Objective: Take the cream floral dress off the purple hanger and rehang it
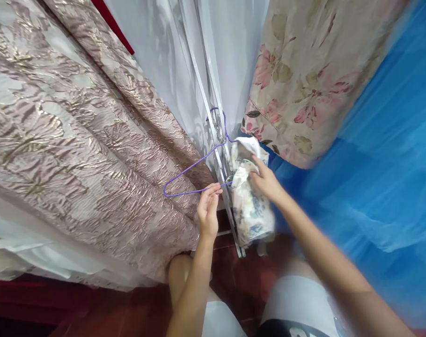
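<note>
A purple clothes hanger (194, 164) hangs by its hook at a white metal frame (230, 213). My left hand (209, 208) has its fingers closed at the hanger's lower bar, near the middle. A small white garment (253, 213) with a blue and yellow print is draped over the hanger's right side. My right hand (265, 181) grips the upper part of this garment, with the thumb and a finger pressed into the cloth. The garment's lower part is blurred, and it covers the hanger's right end.
A pinkish floral curtain (93, 140) with shiny threads fills the left. Flowered beige cloth (304, 84) and bright blue fabric (381, 187) hang on the right. Pale fabric (153, 42) hangs behind the frame. The dark red tiled floor (230, 285) shows between my legs.
</note>
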Action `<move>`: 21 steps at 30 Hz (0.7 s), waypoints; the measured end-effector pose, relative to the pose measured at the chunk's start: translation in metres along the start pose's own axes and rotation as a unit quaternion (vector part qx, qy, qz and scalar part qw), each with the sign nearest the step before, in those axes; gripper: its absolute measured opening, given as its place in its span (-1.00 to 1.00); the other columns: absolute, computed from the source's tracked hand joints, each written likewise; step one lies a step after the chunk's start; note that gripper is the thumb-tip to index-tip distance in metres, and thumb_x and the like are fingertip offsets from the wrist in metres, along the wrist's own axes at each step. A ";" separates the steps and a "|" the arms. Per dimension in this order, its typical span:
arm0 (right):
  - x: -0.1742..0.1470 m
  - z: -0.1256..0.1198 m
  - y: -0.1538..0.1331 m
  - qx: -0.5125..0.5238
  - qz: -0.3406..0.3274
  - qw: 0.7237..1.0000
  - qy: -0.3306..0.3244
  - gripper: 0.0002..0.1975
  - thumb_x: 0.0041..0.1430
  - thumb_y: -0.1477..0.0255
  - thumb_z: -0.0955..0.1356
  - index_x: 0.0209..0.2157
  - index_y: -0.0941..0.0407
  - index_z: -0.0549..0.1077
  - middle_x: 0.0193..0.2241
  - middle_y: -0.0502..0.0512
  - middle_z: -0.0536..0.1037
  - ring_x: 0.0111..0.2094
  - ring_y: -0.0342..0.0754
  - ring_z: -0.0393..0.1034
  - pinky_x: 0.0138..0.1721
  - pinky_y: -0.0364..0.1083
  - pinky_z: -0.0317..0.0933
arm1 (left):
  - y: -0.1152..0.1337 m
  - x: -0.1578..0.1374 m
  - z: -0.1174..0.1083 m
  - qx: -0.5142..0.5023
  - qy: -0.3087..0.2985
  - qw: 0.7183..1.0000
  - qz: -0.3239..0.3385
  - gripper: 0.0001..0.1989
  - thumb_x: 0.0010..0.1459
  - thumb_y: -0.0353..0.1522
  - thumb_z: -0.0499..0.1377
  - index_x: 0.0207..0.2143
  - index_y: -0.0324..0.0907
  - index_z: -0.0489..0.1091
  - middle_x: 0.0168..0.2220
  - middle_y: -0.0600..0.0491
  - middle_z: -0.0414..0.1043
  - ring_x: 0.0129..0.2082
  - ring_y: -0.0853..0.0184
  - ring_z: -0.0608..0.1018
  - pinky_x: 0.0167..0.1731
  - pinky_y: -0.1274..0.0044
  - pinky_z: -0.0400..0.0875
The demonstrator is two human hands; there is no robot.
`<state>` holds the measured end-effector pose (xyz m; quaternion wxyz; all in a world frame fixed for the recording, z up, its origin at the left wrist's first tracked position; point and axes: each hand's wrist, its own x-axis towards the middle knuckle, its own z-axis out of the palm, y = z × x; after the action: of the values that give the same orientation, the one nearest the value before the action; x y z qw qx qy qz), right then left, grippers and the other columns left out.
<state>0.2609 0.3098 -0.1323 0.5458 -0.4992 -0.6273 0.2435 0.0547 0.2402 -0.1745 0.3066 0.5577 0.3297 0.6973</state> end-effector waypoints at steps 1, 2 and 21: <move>0.006 -0.008 0.009 -0.021 0.013 0.999 0.043 -0.38 0.06 0.46 0.34 0.20 0.20 0.44 0.19 0.33 0.50 0.27 0.23 0.32 0.32 0.17 0.12 | 0.000 0.000 -0.001 0.003 0.000 1.000 -0.001 -0.73 0.37 -0.21 0.19 -0.02 -0.16 0.54 0.08 -0.13 0.46 -0.07 0.22 0.60 0.02 0.38 0.49; 0.010 -0.017 0.018 -0.036 0.025 0.996 0.083 -0.39 0.04 0.45 0.34 0.17 0.21 0.46 0.14 0.35 0.54 0.23 0.25 0.37 0.28 0.17 0.17 | 0.000 0.000 -0.002 0.004 0.000 1.000 -0.001 -0.72 0.36 -0.20 0.20 -0.02 -0.16 0.54 0.08 -0.13 0.47 -0.07 0.21 0.60 0.03 0.37 0.50; -0.046 -0.079 -0.073 0.109 -0.067 0.975 -0.183 -0.77 0.19 0.21 0.44 -0.36 0.09 0.62 -0.47 0.08 0.61 -0.54 -0.09 0.41 -0.55 -0.15 0.25 | 0.004 -0.041 0.020 -0.074 -0.438 0.882 -0.157 -0.35 0.10 -0.14 0.43 0.20 -0.04 0.35 0.16 -0.14 0.45 0.15 -0.02 0.52 0.20 0.18 0.41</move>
<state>0.3034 0.2219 -0.0684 0.4881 -0.3402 -0.7184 0.3606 0.0823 0.2082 -0.1918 0.5651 0.7233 0.1926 0.3469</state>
